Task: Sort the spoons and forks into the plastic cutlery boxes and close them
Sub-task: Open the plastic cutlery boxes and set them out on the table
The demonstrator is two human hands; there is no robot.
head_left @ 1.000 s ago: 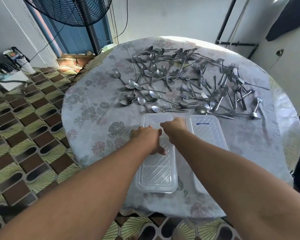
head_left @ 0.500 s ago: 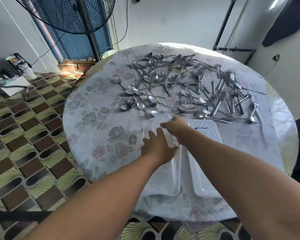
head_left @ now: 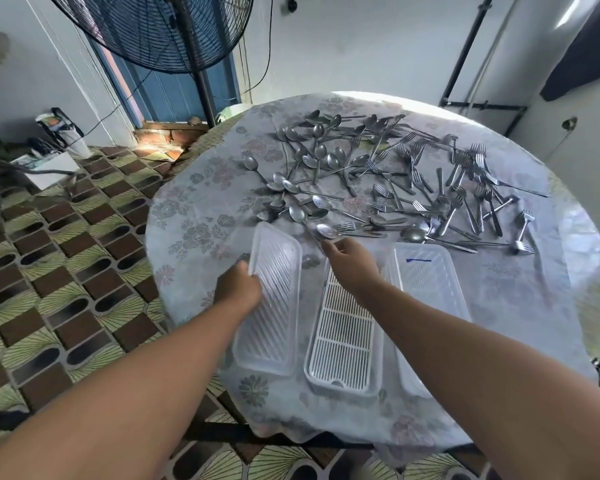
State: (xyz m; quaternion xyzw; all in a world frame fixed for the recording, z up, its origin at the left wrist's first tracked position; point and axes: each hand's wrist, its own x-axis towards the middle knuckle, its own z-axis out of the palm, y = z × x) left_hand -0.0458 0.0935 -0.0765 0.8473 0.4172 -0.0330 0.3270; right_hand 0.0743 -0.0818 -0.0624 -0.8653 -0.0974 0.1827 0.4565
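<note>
Currently, left hand (head_left: 238, 289) grips the clear lid (head_left: 272, 299), at 9 o'clock of the open cutlery box (head_left: 343, 344). Right hand (head_left: 349, 263), fingers loosely curled, holds nothing; spoons (head_left: 309, 161) and forks (head_left: 465, 178) lie at 12 o'clock.

Daylight fills the room, soft and quite even. The strongest light falls on the far rim of the table (head_left: 368, 95), where the cloth is washed out to white. A glare streak shines on the wall at top right. Shadows under the forks (head_left: 465, 188) are weak. The wide lens bends straight lines near the edges, and both forearms look stretched. The lid (head_left: 274, 289) is slightly blurred; the corners are soft
</note>
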